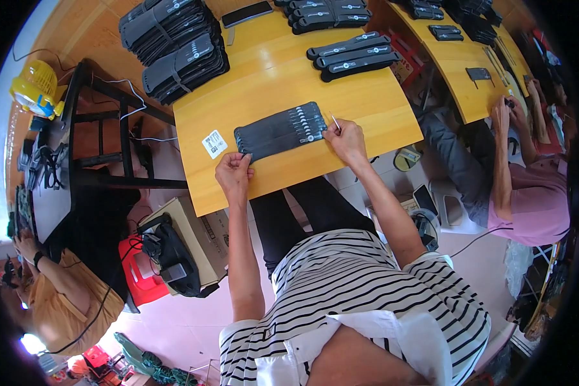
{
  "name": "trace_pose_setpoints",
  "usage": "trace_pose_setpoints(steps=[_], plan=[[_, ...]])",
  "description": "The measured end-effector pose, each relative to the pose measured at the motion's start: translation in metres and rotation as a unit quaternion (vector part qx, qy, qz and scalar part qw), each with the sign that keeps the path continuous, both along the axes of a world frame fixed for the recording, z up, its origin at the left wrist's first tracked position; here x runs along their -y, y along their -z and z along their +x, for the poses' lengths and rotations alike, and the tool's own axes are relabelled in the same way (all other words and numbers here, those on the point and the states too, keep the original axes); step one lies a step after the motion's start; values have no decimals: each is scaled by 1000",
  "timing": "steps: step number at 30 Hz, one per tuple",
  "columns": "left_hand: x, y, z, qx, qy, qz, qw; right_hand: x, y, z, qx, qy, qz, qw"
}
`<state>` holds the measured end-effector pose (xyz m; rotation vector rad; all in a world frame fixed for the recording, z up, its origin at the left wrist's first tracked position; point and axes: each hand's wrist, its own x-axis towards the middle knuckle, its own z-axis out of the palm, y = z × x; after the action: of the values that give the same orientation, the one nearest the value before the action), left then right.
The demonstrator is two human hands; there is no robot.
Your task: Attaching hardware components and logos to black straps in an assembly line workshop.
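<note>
In front of me a row of overlapping black straps (276, 134) lies flat on the yellow table, with white printed marks near their right ends. My left hand (235, 174) is at the near left corner of the row, its thumb and fingertips pinched together there; whether a strap edge is between them is hard to make out. At the right end, my right hand (346, 141) is closed round a thin pointed tool (334, 119) whose pale tip sticks up past the fingers. Its fingertips are close to the nearest strap's end. Most of the tool is hidden in the hand.
A white label sheet (214, 144) lies left of the straps. Tall banded stacks of black straps (180, 61) stand at the far left, smaller bundles (350, 55) at the far right. A phone (247, 13) lies at the back. Other people sit left and right (527, 193).
</note>
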<state>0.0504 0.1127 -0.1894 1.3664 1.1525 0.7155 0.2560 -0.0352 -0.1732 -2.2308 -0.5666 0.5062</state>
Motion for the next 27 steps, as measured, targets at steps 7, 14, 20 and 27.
trace_pose_setpoints(steps=[7, 14, 20, 27], plan=[[-1, 2, -1, -2, 2, -5, 1000, -2, -4, -3, 25, 0, 0, 1000], [-2, 0, -1, -6, 2, -5, 1000, -3, -9, -4, 21, 6, -13, 1000], [-3, 1, -1, -19, 8, 3, 1000, -5, -5, -3, 37, 4, -25, 999], [-4, 2, -1, -28, 9, -3, 1000, -6, -8, -4, 28, 9, -34, 999]])
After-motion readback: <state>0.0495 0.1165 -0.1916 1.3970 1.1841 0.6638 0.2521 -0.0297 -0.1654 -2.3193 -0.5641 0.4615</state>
